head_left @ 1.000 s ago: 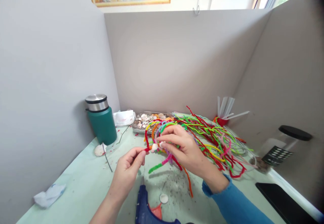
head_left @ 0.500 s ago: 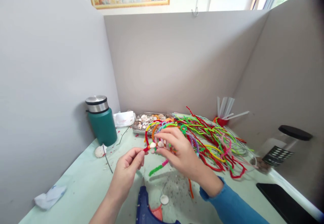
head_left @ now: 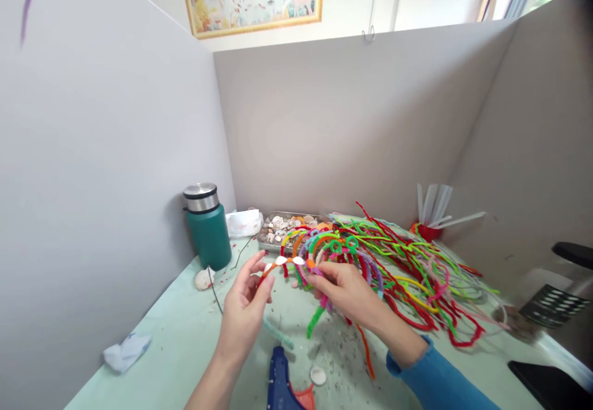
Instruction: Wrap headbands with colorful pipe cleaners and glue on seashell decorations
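An orange-red pipe cleaner strip with several white shells on it [head_left: 281,261] is stretched between my two hands above the table. My left hand [head_left: 243,308] pinches its left end between thumb and fingers. At the other end, my right hand [head_left: 345,289] is closed on the strip, near some pink and purple fuzzy pieces. Just behind the hands, several bent colourful pipe cleaner arches [head_left: 324,243] crowd together, partly hidden by the right hand. A blue glue gun [head_left: 278,373] lies below, between my forearms.
A metal tray of shells [head_left: 273,246] stands at the back, beside a heap of pipe cleaners [head_left: 407,274]. At left are a green bottle [head_left: 208,237], a white shell [head_left: 204,279] and a crumpled tissue [head_left: 126,352]. A red cup [head_left: 428,232] holds white sticks; grey partitions surround the table.
My right hand has moved off the shells to the strip's right end, so the shells now show between my hands. The whole view has shifted, with things appearing farther right and lower.
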Action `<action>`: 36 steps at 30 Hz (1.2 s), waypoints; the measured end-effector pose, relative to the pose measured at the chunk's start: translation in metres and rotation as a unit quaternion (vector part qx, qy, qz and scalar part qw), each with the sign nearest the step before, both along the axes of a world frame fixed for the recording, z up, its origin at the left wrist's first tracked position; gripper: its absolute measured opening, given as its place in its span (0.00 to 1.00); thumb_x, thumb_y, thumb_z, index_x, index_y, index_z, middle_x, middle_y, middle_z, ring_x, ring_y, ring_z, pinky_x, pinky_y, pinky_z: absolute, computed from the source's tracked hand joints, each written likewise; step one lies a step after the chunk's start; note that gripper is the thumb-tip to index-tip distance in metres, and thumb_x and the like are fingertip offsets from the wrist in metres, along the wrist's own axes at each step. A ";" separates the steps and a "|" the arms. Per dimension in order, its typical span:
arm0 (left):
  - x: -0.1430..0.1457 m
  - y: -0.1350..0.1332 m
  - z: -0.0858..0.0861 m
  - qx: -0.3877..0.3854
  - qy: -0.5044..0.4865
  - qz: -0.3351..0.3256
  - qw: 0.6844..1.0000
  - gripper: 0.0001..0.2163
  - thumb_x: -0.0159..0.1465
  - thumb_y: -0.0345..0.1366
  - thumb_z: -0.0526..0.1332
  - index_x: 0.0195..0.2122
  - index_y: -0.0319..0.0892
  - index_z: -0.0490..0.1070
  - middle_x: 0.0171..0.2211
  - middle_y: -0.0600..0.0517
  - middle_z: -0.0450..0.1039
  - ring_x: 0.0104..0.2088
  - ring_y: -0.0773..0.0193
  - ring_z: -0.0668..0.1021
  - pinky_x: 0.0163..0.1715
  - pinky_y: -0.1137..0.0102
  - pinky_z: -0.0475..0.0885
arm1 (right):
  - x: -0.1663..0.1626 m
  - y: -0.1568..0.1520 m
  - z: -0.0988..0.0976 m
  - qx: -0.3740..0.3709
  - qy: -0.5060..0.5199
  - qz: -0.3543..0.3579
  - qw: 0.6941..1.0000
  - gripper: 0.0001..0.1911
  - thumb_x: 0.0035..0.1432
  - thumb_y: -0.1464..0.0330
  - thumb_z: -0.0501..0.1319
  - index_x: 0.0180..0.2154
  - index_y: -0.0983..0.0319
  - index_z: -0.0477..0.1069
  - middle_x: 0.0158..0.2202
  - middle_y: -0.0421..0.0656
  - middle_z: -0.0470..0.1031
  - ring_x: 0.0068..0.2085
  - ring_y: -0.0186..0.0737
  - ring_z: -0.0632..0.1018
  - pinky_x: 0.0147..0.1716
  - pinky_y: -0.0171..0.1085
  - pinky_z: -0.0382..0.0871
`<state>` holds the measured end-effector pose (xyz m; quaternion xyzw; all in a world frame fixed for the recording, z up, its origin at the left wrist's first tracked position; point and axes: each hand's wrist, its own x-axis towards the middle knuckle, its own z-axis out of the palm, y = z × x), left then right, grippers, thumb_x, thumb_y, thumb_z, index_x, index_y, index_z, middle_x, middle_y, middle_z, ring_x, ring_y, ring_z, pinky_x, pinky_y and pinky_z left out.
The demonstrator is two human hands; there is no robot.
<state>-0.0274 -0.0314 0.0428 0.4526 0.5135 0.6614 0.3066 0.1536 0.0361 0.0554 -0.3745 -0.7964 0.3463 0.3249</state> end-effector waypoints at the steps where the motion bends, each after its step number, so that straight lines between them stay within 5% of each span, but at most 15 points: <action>1: 0.001 -0.001 0.000 0.005 0.034 0.014 0.999 0.22 0.55 0.39 0.62 0.52 0.50 0.65 0.42 0.51 0.68 0.24 0.71 0.69 0.24 0.74 0.67 | -0.001 -0.001 0.000 -0.001 -0.003 0.000 1.000 0.15 0.58 0.62 0.55 0.23 0.63 0.68 0.21 0.38 0.71 0.23 0.32 0.69 0.22 0.30 0.57; 7: 0.000 -0.003 -0.003 0.049 0.181 0.076 0.979 0.12 0.58 0.37 0.59 0.43 0.49 0.74 0.43 0.50 0.70 0.24 0.68 0.71 0.23 0.73 0.68 | -0.005 -0.006 0.001 0.004 -0.006 -0.001 1.000 0.16 0.57 0.62 0.55 0.21 0.62 0.68 0.19 0.37 0.70 0.22 0.32 0.69 0.21 0.30 0.55; 19: -0.003 -0.005 -0.006 0.080 0.211 0.117 0.967 0.10 0.60 0.36 0.57 0.39 0.48 0.76 0.38 0.51 0.72 0.22 0.70 0.70 0.22 0.73 0.69 | -0.009 -0.005 -0.009 -0.082 0.018 0.021 0.996 0.15 0.57 0.61 0.54 0.24 0.62 0.68 0.22 0.39 0.73 0.18 0.31 0.70 0.16 0.29 0.61; 26: -0.001 0.005 -0.006 -0.006 0.027 0.021 0.999 0.28 0.55 0.37 0.63 0.57 0.49 0.59 0.49 0.48 0.69 0.33 0.64 0.76 0.30 0.68 0.75 | -0.006 -0.001 -0.003 -0.122 0.086 -0.003 0.989 0.14 0.55 0.60 0.55 0.24 0.62 0.66 0.22 0.38 0.71 0.17 0.30 0.69 0.15 0.29 0.63; 28: -0.001 0.005 -0.003 -0.017 -0.024 -0.007 1.000 0.24 0.55 0.39 0.62 0.53 0.45 0.64 0.45 0.47 0.71 0.33 0.63 0.76 0.30 0.68 0.74 | -0.004 0.001 -0.002 -0.140 0.113 -0.004 0.984 0.14 0.55 0.59 0.56 0.24 0.62 0.66 0.22 0.38 0.70 0.18 0.30 0.68 0.15 0.30 0.64; 33: -0.005 0.004 0.000 -0.059 -0.059 -0.041 0.996 0.13 0.56 0.43 0.61 0.32 0.36 0.73 0.20 0.53 0.72 0.23 0.67 0.74 0.27 0.72 0.70 | -0.002 0.007 -0.004 -0.190 0.151 0.013 0.970 0.16 0.55 0.56 0.55 0.26 0.62 0.66 0.23 0.39 0.70 0.19 0.30 0.69 0.17 0.30 0.65; 36: -0.007 0.005 -0.002 -0.062 -0.109 -0.061 0.990 0.13 0.55 0.43 0.62 0.34 0.36 0.72 0.25 0.51 0.74 0.25 0.67 0.74 0.30 0.71 0.71 | -0.001 0.009 -0.006 -0.212 0.171 0.011 0.962 0.16 0.54 0.56 0.56 0.27 0.63 0.67 0.24 0.39 0.71 0.20 0.30 0.69 0.18 0.30 0.66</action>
